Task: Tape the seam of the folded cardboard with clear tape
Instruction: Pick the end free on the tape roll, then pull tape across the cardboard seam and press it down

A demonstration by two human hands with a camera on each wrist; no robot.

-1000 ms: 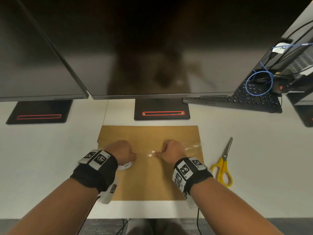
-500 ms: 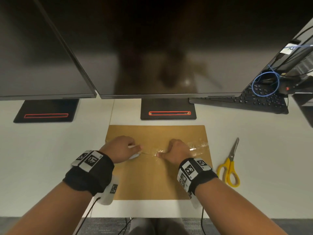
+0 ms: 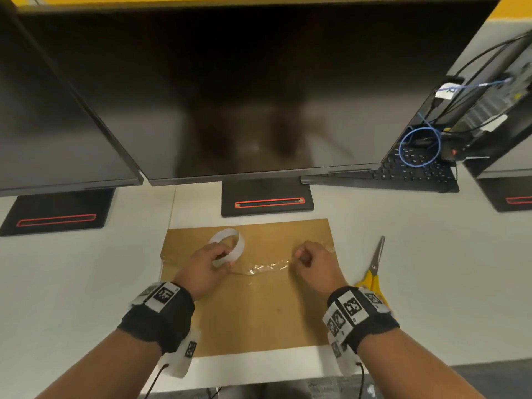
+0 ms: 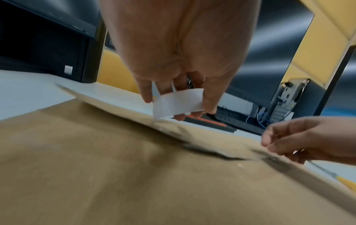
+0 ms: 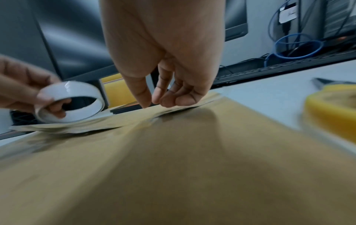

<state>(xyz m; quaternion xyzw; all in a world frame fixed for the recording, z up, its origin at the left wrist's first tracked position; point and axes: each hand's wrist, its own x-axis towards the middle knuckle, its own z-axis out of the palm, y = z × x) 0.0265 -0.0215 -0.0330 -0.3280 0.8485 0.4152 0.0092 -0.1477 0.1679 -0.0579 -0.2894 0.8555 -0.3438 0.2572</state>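
Note:
The folded brown cardboard [image 3: 259, 318] lies flat on the white desk in front of me. My left hand [image 3: 227, 260] grips the white roll of clear tape [image 3: 240, 247], tilted up over the cardboard's left half; the roll [image 5: 77, 89] also shows in the right wrist view. A crinkled strip of clear tape [image 3: 267, 266] runs from the roll along the seam towards my right hand [image 3: 300, 254]. That hand's thumb and fingertips [image 5: 146, 102] are bunched together on the strip at the seam. More tape lies on the seam to its right.
Yellow-handled scissors [image 3: 375, 263] lie on the desk just right of the cardboard. Black monitor stands [image 3: 267, 201] and dark screens stand behind it. A keyboard [image 3: 403, 174] with a blue cable loop [image 3: 419, 146] is at the back right. The desk's front edge is near my wrists.
My hands have drawn apart along the seam. The left one has lifted and tipped the roll up to the left, the right one has shifted right, and a longer strip now shows between them.

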